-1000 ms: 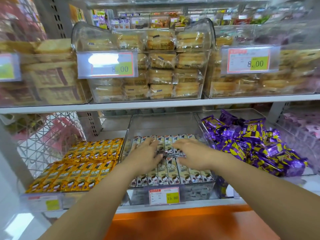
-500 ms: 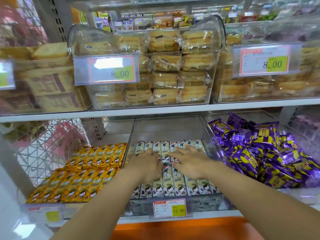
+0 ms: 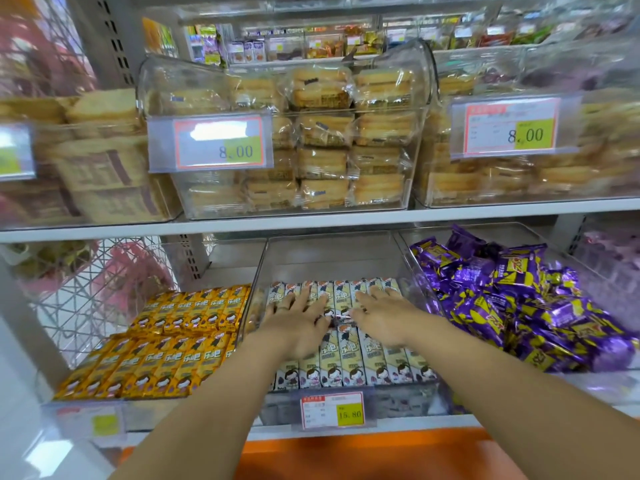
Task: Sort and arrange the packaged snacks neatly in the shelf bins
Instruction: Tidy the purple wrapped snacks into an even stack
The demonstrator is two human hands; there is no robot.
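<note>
1. Head view: the left hand (image 3: 298,323) lies palm down on the cream snack packets (image 3: 346,362), its fingers straight and slightly fanned, pinching nothing.
2. Just to its right, the right hand (image 3: 384,315) lies the same way, flat with its fingers spread and its fingertips pointing toward the back of the shelf. The two hands are close together but do not touch.
3. Under both palms runs the seam between two rows of cream packets. One row reaches past the fingertips and the other runs back toward the wrists, with the packets lying lengthwise, side by side.
4. Around the hands stands the clear middle bin (image 3: 329,258) that holds these packets. Its back wall rises well beyond the fingertips.
5. Below the wrists, on the bin's front, hangs a price tag (image 3: 332,410) reading 15.80.
6. Left of the left hand, past the bin wall, yellow snack packets (image 3: 166,355) lie in two tidy rows.
7. Right of the right hand, purple snack packets (image 3: 519,306) are heaped loosely in the neighbouring clear bin.
8. Above the hands, a white shelf board (image 3: 311,221) carries clear bins of wrapped cakes (image 3: 322,140), stacked in layers.
9. Up and left of the left hand is a tag reading 8.00 (image 3: 211,143), and a second 8.00 tag (image 3: 509,128) sits up and right of the right hand.
10. Well left of the left hand is a wire basket (image 3: 86,289), blurred.
11. Beneath the forearms runs an orange ledge (image 3: 346,455).
</note>
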